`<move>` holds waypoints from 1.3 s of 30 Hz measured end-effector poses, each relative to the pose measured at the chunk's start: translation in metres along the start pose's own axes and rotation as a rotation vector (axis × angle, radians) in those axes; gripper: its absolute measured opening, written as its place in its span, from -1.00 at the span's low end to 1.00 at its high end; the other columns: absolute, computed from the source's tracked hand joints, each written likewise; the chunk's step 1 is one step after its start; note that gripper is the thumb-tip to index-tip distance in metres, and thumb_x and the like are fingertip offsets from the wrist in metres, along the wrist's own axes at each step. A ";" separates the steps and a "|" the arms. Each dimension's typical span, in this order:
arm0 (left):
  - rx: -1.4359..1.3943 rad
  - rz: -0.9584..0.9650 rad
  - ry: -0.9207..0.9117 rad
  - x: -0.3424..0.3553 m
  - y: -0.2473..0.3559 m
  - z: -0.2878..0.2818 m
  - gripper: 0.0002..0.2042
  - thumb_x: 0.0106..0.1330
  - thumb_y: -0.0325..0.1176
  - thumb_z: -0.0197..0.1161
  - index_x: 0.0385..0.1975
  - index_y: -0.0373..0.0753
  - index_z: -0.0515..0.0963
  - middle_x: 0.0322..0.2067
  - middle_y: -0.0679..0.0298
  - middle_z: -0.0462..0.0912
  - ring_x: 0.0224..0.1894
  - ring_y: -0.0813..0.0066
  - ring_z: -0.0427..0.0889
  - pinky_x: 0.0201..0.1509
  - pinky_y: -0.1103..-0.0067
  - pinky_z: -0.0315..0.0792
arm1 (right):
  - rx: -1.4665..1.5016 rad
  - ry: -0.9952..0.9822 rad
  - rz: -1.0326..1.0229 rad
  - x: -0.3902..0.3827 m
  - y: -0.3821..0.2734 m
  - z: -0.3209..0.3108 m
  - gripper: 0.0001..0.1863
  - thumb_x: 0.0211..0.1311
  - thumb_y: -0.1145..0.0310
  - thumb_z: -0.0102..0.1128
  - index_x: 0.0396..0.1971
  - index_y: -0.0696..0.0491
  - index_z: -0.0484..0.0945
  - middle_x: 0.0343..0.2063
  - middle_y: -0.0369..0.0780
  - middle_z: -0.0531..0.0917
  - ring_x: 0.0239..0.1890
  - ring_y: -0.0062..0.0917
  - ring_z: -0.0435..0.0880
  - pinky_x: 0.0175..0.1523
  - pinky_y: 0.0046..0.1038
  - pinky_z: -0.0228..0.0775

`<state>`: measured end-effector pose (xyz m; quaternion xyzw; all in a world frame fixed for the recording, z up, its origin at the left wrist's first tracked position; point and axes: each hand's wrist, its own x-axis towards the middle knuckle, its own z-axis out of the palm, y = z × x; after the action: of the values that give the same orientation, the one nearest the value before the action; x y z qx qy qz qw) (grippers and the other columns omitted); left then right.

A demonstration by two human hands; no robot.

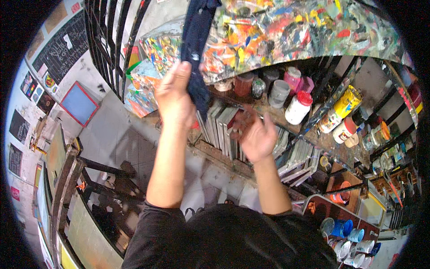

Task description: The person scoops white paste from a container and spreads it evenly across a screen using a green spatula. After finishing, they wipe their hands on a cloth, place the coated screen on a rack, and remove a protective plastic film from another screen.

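Note:
My left hand (174,101) is closed on a long folded strip of dark navy cloth (197,40) with a few pale specks on it. The cloth runs up past the top edge of the picture, and its lower end hangs beside my fingers. What kind of garment or rag it is, I cannot make out. To the right, my right hand (257,136) is held up with thumb and fingers apart, nothing in it. Its fingertips are dark and slightly blurred, in front of a row of thin upright panels (219,127) under the table.
A table top thickly smeared with many-coloured paint (286,36) spans the top. Below it, a shelf carries a white jar with a red lid (298,108) and a yellow paint-stained container (341,109). Paint cups (342,227) stand lower right; a dark wooden frame (67,193) is at left.

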<state>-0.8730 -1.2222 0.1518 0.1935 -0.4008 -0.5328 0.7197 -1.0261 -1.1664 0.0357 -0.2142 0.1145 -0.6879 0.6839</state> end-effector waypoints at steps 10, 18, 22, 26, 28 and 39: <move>0.115 0.030 -0.069 -0.022 0.020 -0.008 -0.69 0.19 -0.55 0.13 -0.04 -0.40 0.41 -0.18 0.19 0.55 -0.20 0.59 0.51 -0.09 0.67 0.39 | 0.405 -0.614 0.132 0.013 0.016 0.056 -0.31 0.18 -0.16 -0.23 0.21 -0.02 0.09 -0.22 -0.15 0.41 -0.31 -0.39 0.42 -0.23 -0.31 0.33; 0.089 -0.086 -0.166 -0.038 0.020 -0.007 -0.67 0.20 -0.60 0.07 0.00 -0.45 0.34 -0.15 0.10 0.53 -0.16 0.51 0.51 -0.05 0.64 0.38 | 0.240 -0.622 0.021 0.033 0.024 0.078 -0.40 0.23 0.00 -0.19 0.16 0.08 0.12 -0.27 -0.19 0.51 -0.29 -0.43 0.48 -0.27 -0.35 0.37; 0.170 0.087 -0.255 -0.039 0.007 -0.014 -0.61 0.15 -0.64 0.11 0.02 -0.46 0.32 -0.04 0.06 0.46 -0.01 0.37 0.45 0.06 0.53 0.33 | 0.177 -0.449 -0.090 0.024 0.019 0.095 -0.40 0.22 0.04 -0.18 0.18 0.08 0.11 -0.22 -0.18 0.51 -0.26 -0.41 0.49 -0.23 -0.36 0.34; 0.104 0.049 -0.339 -0.039 -0.002 -0.020 -0.61 0.05 -0.70 0.18 -0.06 -0.44 0.40 -0.10 0.07 0.49 -0.10 0.41 0.50 -0.06 0.58 0.39 | 0.181 -0.420 -0.086 0.017 0.017 0.095 -0.38 0.22 0.05 -0.17 0.20 0.07 0.06 -0.18 -0.18 0.50 -0.24 -0.41 0.48 -0.19 -0.35 0.32; 0.079 0.004 -0.379 -0.034 0.000 -0.024 -0.65 0.01 -0.72 0.21 -0.14 -0.42 0.46 -0.18 0.09 0.54 -0.23 0.45 0.55 -0.23 0.64 0.45 | 0.184 -0.457 -0.058 0.015 0.015 0.097 -0.35 0.21 0.00 -0.18 0.22 0.06 0.04 -0.12 -0.18 0.48 -0.17 -0.43 0.47 -0.16 -0.37 0.32; -0.096 -0.204 -0.440 -0.025 -0.016 -0.011 -0.83 0.03 -0.61 0.18 -0.33 -0.38 0.51 -0.46 0.12 0.58 -0.61 0.48 0.52 -0.65 0.69 0.37 | 0.314 -0.540 -0.018 0.014 0.000 0.078 -0.24 0.19 -0.15 -0.25 0.26 0.04 -0.05 0.03 -0.22 0.39 0.00 -0.47 0.38 -0.02 -0.42 0.26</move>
<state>-0.8770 -1.2067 0.1247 0.0778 -0.5005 -0.6506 0.5659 -0.9908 -1.1692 0.1066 -0.2821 -0.1808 -0.6214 0.7082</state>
